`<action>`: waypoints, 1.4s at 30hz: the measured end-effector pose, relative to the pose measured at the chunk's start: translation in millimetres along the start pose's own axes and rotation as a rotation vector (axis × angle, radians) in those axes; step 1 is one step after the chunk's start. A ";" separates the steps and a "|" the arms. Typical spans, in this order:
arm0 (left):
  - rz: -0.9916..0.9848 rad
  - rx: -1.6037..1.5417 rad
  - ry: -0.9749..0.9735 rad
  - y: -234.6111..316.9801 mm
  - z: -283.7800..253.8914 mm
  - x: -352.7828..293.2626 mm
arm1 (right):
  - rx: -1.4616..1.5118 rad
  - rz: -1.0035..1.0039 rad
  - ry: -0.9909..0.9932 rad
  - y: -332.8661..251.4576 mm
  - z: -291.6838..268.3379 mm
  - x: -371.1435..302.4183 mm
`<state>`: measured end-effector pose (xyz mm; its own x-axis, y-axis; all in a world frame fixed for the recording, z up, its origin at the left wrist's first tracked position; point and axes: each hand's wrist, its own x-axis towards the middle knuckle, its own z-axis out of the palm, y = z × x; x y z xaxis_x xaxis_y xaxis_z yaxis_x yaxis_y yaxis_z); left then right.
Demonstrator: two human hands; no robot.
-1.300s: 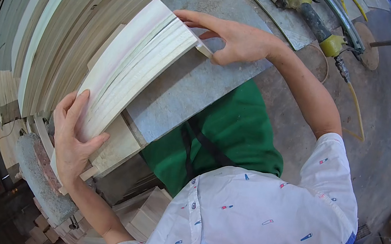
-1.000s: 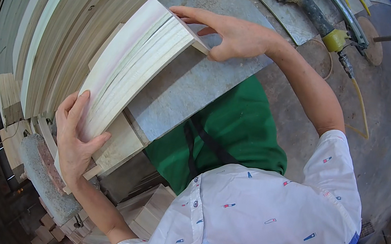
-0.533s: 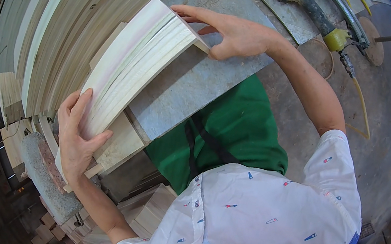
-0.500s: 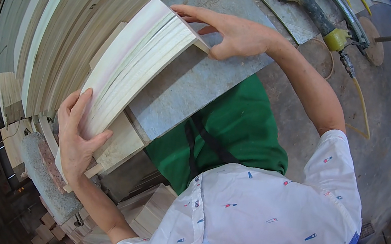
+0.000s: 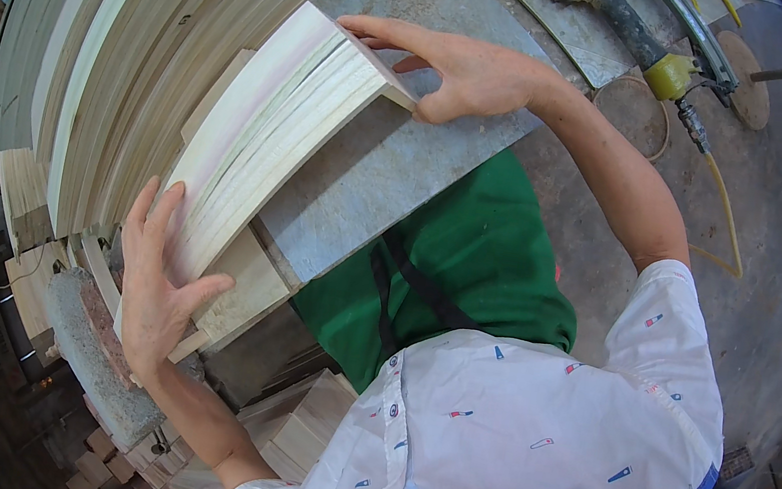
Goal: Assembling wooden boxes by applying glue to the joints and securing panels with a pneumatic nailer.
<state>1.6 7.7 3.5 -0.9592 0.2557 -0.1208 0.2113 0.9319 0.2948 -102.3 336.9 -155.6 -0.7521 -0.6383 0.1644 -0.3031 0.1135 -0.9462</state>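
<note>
A bundle of pale wooden strips (image 5: 270, 140), slightly curved and stacked face to face, slants across the metal tabletop (image 5: 349, 188). My right hand (image 5: 457, 72) spans its far right end, fingers at the back corner and thumb at the front corner. At the near left end, my left hand (image 5: 158, 281) lies against the wood with its fingers stretched out and its thumb standing apart. The left fingertips touch the bundle's back edge. A flat wooden block (image 5: 248, 289) lies under the bundle near my left thumb.
Tall rows of curved wooden strips (image 5: 156, 58) stand behind the bundle. A grey stone-like block (image 5: 97, 352) sits beyond my left wrist. At the far right lies a yellow-green and black power tool (image 5: 635, 33) with a yellow hose (image 5: 721, 203). More wooden pieces (image 5: 310, 415) are stacked below the table.
The near left end of the bundle has shifted slightly right, along with my left hand. My left thumb has come away from the wood. The right hand has barely moved.
</note>
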 end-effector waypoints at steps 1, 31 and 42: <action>0.045 0.045 -0.001 4.5 -3.2 0.2 | 0.005 -0.001 -0.006 -1.7 -0.1 1.2; 0.623 -0.070 0.101 98.8 59.6 117.5 | 0.007 -0.084 0.029 6.8 2.9 -2.7; 0.605 -0.097 0.109 98.9 60.6 116.2 | -0.238 0.199 0.254 -28.0 -73.3 -52.9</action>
<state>-77.5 145.2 -38.8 -0.6897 0.6985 0.1909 0.7103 0.6014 0.3659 -96.9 423.3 -117.3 -0.9216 -0.3806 0.0761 -0.2414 0.4086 -0.8802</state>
